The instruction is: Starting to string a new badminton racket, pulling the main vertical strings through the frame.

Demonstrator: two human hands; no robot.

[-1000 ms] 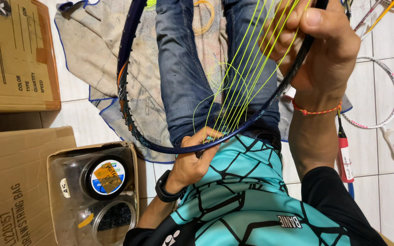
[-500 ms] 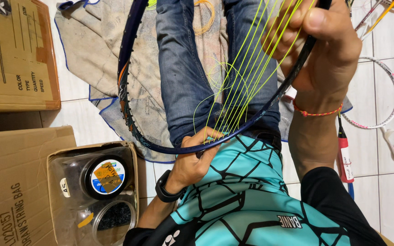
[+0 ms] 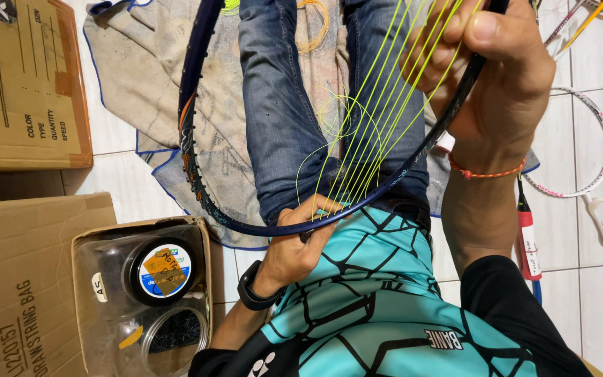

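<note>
A dark blue badminton racket frame (image 3: 191, 146) lies across my lap over my blue jeans (image 3: 280, 119). Several yellow-green strings (image 3: 378, 119) run lengthwise through it, and a loose loop of string curls over my thigh. My left hand (image 3: 294, 244), with a black watch on the wrist, pinches the near edge of the frame where the strings end. At the upper right my right hand (image 3: 497, 77), wearing a red thread bracelet, grips the frame's right side with its fingers among the strings.
A worn cloth (image 3: 155, 84) is spread on the white tiled floor under my legs. Cardboard boxes (image 3: 22, 84) stand at the left, one holding string reels in clear tubs (image 3: 158, 272). Other rackets (image 3: 587, 167) and a red-handled tool (image 3: 527, 237) lie at the right.
</note>
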